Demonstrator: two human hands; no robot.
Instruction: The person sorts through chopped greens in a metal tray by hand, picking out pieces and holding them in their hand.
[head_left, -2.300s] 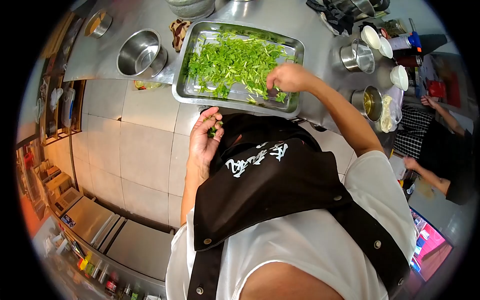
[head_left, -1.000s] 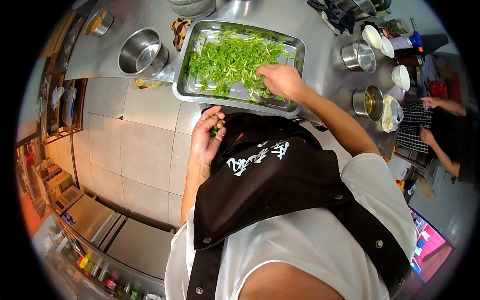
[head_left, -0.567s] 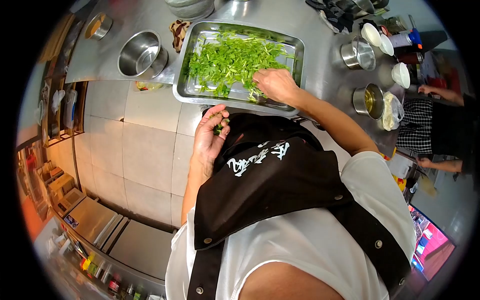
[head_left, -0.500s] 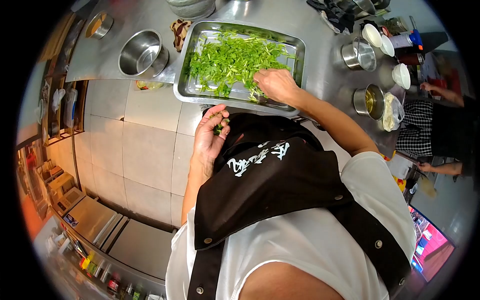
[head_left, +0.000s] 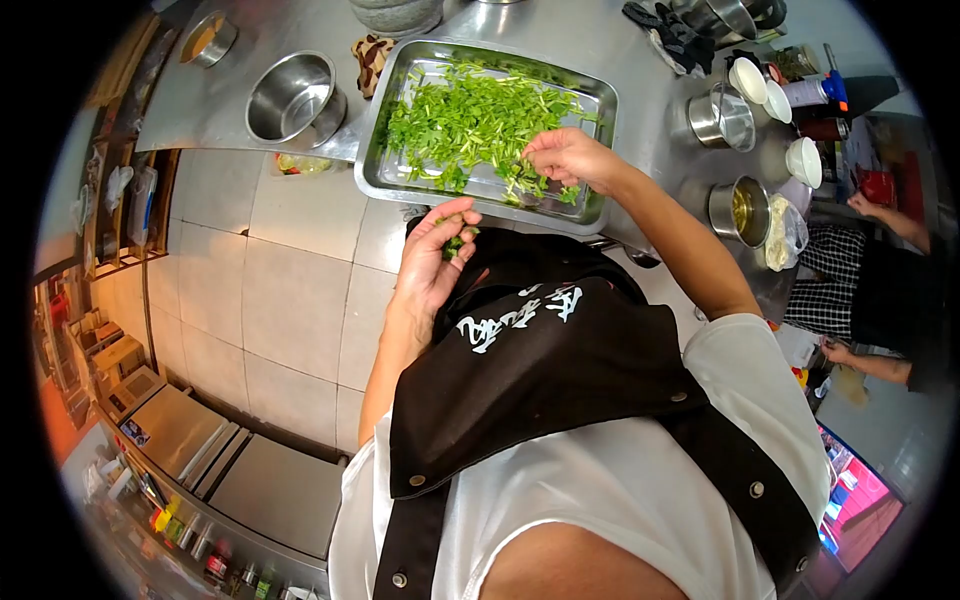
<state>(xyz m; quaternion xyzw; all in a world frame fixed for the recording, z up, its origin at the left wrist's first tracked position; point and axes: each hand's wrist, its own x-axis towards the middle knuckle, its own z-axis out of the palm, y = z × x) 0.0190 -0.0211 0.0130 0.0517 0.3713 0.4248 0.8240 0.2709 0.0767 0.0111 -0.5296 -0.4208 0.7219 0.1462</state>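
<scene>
Chopped leafy greens, with pale stem pieces among the leaves, lie spread in a rectangular metal tray. Over the tray's near right part is my right hand, its fingertips pinched together just above a small loose clump of the greens. Whatever is between those fingertips is too small to make out. My left hand stays outside the tray, in front of its near edge, palm up with curled fingers. A few bits of green leaf are held in it.
On the metal counter are a steel pot left of the tray, a patterned cloth and a stone-grey bowl. Steel pots and white bowls stand to the right. Another person is at far right.
My right hand has lifted a little out of the greens and moved slightly right, uncovering a loose clump below. My left hand keeps its leaf bits and has barely moved. The view has shifted slightly.
</scene>
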